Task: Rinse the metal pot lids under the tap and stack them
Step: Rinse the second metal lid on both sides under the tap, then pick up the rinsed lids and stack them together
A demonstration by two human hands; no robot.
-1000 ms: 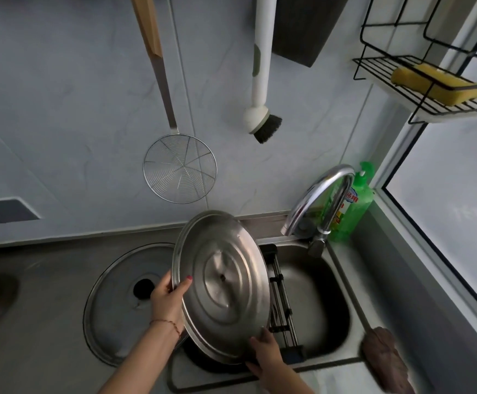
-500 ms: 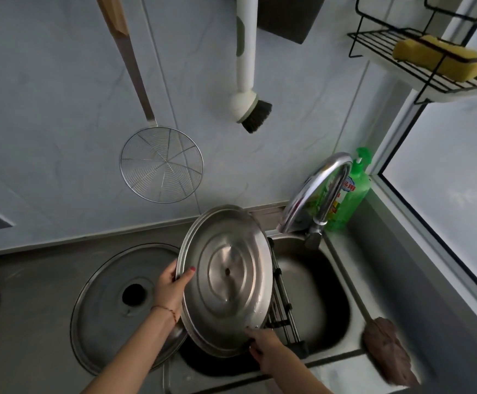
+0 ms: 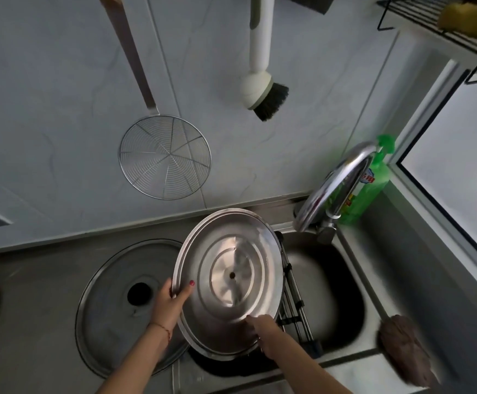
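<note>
held lid: we see the large metal lid at centre-bottom of the frame, tilted up on edge over the left part of the sink, inner face toward us, small hole at its middle.
left grip: the left hand holds the lid's left rim, thumb curled over the inner face and fingers behind.
right grip: the right hand sits at the lower right rim; it is blurred, so we cannot tell whether the fingers clamp the rim or only steady it.
change: over the last second the lid has turned more squarely toward us, and the right hand has come up from under the lower edge onto the face near the rim.
second lid: a wider lid lies flat on the counter at lower left, knob side up, just beside and partly behind the held lid.
tap: the tap, right of centre, shows no water stream; its spout ends to the right of the held lid, not above it.
task meaning: we judge the held lid is being turned for inspection or wiping, not rinsed; it would have to shift right to sit under the spout, and stacking is not yet done.
rack: a folding rack spans the sink just behind the lid's right rim.
</note>
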